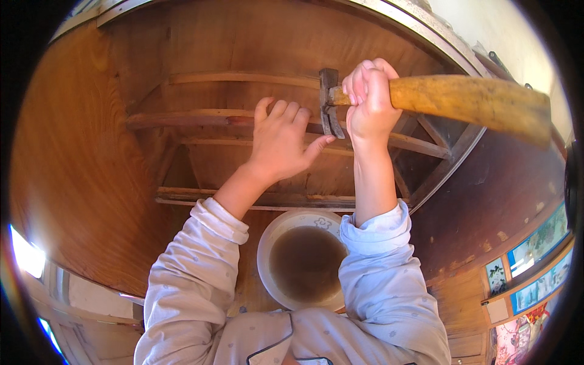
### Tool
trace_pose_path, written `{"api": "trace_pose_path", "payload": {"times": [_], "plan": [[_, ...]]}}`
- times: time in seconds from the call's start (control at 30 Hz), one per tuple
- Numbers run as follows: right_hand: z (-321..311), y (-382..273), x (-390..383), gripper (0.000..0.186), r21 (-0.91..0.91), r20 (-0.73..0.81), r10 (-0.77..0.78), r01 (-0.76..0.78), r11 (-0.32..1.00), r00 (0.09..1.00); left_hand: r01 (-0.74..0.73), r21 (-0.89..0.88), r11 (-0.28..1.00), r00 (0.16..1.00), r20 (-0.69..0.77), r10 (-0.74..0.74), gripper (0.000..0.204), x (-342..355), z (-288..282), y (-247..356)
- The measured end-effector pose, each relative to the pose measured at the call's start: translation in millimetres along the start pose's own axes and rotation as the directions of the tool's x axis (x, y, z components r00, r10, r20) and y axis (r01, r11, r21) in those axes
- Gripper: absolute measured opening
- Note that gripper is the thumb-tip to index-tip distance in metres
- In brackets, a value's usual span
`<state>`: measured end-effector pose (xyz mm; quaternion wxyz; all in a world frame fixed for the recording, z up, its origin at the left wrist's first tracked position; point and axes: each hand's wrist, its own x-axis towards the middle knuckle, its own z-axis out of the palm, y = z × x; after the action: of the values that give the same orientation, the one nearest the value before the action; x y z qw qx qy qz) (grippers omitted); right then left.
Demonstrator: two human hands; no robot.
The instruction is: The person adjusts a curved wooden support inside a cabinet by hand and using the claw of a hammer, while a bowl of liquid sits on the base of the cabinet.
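My right hand (371, 106) grips a hammer by its thick, yellowish wooden handle (468, 100), close to the dark metal head (327, 94), which hangs over wooden slats (188, 118) fixed to a brown board (237, 64). My left hand (283, 137) lies at the slats just left of the head, its fingers slightly bent and apart and its thumb stretched toward the head's lower end. The slat under my left fingers is partly hidden.
Below the slats stands a white bowl (307, 258) of murky brown liquid, between my forearms. A metal-edged rim (462, 152) curves along the right of the slatted frame. A pale wall (505, 36) is at top right, and framed pictures (535, 240) show at lower right.
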<state>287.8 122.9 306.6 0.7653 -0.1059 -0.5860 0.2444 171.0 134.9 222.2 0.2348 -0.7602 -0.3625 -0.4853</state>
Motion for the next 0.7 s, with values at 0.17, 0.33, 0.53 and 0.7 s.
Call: {"api": "trace_pose_path", "payload": {"times": [0.17,0.33,0.53,0.7], "plan": [[-6.5,-1.7,-10.0,0.027,-0.013,0.043,-0.101,0.101,0.995,0.994,-0.014,-0.021,1.000,1.000,0.000,0.014,0.047,0.2,1.4,-0.5],[-20.2,4.3,-29.8,0.025,0.152,0.132,-0.351,0.330,0.931,0.927,-0.029,-0.021,0.999,1.000,0.002,0.029,0.049,-1.9,-1.0,-4.8],[-24.1,6.0,-34.7,0.023,0.079,0.238,-0.491,0.487,0.870,0.838,-0.066,-0.014,0.998,0.998,0.005,0.066,0.054,-4.0,-1.2,-9.1],[-23.5,-20.1,-7.8,0.026,0.177,0.096,-0.288,0.269,0.947,0.953,-0.058,-0.046,0.997,0.997,0.055,0.060,0.060,-0.8,-12.8,-4.5]]}}
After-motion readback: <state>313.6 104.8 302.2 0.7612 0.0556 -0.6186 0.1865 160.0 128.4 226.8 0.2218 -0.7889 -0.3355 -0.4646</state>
